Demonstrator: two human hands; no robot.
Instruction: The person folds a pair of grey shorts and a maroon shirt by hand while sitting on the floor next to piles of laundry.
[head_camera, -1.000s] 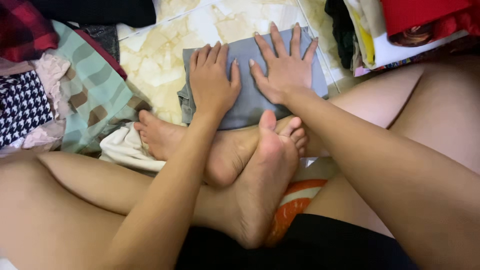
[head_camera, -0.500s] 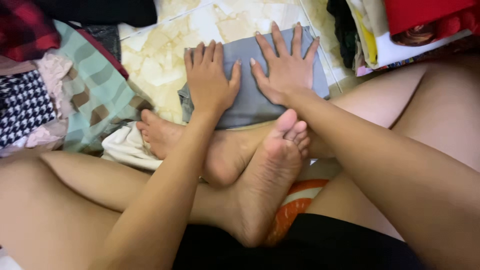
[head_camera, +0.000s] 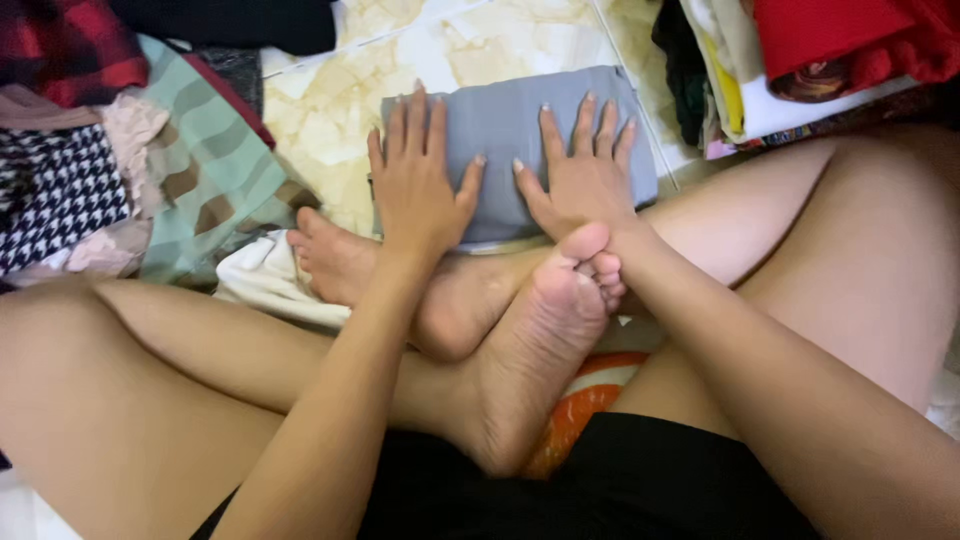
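On the tiled floor (head_camera: 330, 95), just past crossed feet: folded grey cloth (head_camera: 515, 125), compact rectangle. Left hand (head_camera: 415, 185) and right hand (head_camera: 580, 175) pressed flat on it, fingers spread, clutching nothing. Folding looks done; unsorted clothes pile (head_camera: 90, 170) alongside.

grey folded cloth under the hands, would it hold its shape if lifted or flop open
The grey folded cloth looks soft and thin, so it would probably sag and unfold unless supported from below. With the left hand and right hand lying flat on it, it seems light. On the glossy tiled floor it would likely slide easily.
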